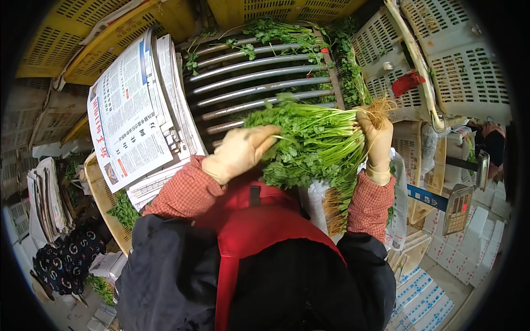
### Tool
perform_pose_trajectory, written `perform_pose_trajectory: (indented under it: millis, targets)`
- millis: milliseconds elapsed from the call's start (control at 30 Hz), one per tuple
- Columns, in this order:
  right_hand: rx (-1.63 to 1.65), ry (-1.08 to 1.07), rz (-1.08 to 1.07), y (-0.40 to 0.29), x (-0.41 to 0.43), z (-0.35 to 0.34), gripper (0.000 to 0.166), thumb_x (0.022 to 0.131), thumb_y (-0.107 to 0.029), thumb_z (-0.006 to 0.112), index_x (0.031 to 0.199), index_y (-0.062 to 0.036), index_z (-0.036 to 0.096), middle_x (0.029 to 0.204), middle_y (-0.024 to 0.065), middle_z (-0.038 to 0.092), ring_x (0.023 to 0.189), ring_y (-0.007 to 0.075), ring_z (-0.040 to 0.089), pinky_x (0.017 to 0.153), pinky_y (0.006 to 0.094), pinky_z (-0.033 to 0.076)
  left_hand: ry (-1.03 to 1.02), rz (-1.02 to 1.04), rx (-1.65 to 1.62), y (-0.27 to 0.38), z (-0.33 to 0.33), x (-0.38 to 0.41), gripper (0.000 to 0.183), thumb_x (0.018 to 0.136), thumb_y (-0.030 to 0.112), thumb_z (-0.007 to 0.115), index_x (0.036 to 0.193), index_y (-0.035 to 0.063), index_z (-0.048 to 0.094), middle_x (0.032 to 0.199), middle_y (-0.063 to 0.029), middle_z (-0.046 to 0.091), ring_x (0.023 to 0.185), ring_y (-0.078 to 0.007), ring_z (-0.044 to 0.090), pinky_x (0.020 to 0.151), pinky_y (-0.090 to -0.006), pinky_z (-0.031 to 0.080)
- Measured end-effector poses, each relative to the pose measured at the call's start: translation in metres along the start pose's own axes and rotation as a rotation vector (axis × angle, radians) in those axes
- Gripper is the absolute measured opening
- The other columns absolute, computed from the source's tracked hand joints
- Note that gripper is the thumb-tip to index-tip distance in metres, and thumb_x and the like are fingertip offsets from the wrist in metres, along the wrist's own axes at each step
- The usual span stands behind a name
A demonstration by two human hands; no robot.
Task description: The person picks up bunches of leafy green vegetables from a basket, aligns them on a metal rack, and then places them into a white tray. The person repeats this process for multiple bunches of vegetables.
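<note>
My right hand, in a pale glove, grips a thick bunch of coriander by its root end. The pale roots stick out past the fingers, and the leaves point left. At the leafy side is my left hand, also gloved. Its fingertips pinch together at the leaves, with a pale stem showing at their tips. Beneath the bunch is a rack of metal bars with loose sprigs on its far end. More rooted coriander lies below the bunch, beside my right forearm.
A stack of newspapers stands left of the rack, above a yellow crate. Slotted plastic crates border the right and far sides. On the right is a scale display near white boxes. A person in patterned clothing is at lower left.
</note>
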State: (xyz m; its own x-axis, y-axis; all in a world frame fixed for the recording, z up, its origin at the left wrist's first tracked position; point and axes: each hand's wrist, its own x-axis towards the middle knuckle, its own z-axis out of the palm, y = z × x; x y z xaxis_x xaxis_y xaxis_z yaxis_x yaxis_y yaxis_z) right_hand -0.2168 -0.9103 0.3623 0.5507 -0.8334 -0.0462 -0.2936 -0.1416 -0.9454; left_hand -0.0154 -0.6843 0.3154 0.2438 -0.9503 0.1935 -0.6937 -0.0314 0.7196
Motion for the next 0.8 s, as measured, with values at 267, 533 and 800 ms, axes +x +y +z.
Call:
perform_pose_trajectory:
  millis: [267,533,800]
  targets:
    - [0.083,0.106,-0.090,0.003,-0.019,0.005,0.012,0.086,0.000,0.057,0.097,0.0036,0.063,0.089,0.0057,0.065,0.076,0.0122,0.059,0.072,0.0227,0.047,-0.195,-0.196,-0.634,0.023,0.023,0.003,0.040,0.097,0.019,0.043,0.137,0.0152,0.043,0.084,-0.0094,0.067,0.058,-0.0158,0.062,0.057,-0.0285,0.053]
    - [-0.354,-0.031,-0.801,0.005,-0.062,0.021,0.021,0.076,-0.010,0.071,0.095,-0.0049,0.066,0.086,0.0053,0.066,0.078,0.0186,0.064,0.061,0.0287,0.051,-0.709,-0.442,-0.909,-0.020,0.029,-0.040,0.030,0.097,0.023,0.045,0.087,0.0025,0.064,0.074,-0.0079,0.066,0.064,-0.0144,0.064,0.056,-0.0258,0.052]
    - [-0.642,-0.241,-0.792,-0.018,-0.083,0.010,0.024,0.069,-0.019,0.067,0.092,-0.0101,0.066,0.092,0.0016,0.069,0.089,0.0198,0.064,0.070,0.0314,0.049,0.657,-0.547,-1.488,-0.082,-0.011,-0.038,0.030,0.100,0.024,0.036,0.088,0.0046,0.055,0.071,-0.0070,0.057,0.054,-0.0105,0.052,0.048,-0.0210,0.046]
